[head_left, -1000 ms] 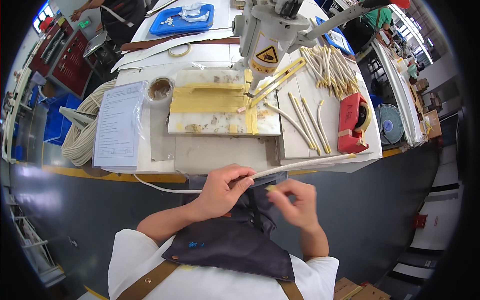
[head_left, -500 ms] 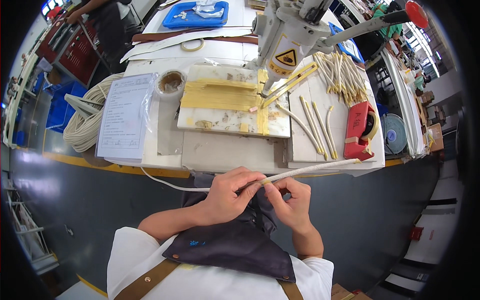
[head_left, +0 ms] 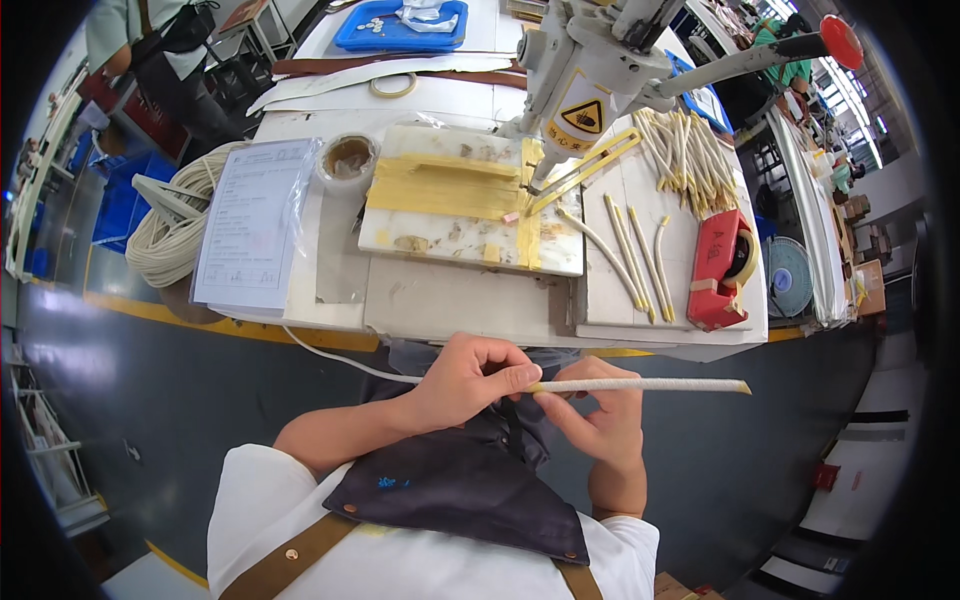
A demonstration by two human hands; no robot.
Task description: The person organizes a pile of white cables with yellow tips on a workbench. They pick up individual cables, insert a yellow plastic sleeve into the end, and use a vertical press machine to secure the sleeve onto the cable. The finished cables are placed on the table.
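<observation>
Below the tabletop edge at six o'clock, left hand and right hand pinched closed around a white sleeved rod, tip pointing three o'clock over open floor.

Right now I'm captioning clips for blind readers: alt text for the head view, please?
Both hands, left hand and right hand, hold a whitish sleeved cord level before a cluttered workbench with cut cord pieces and a red tape dispenser.

On your bench: red tape dispenser, tape roll, sleeved paper sheet, blue tray.
</observation>
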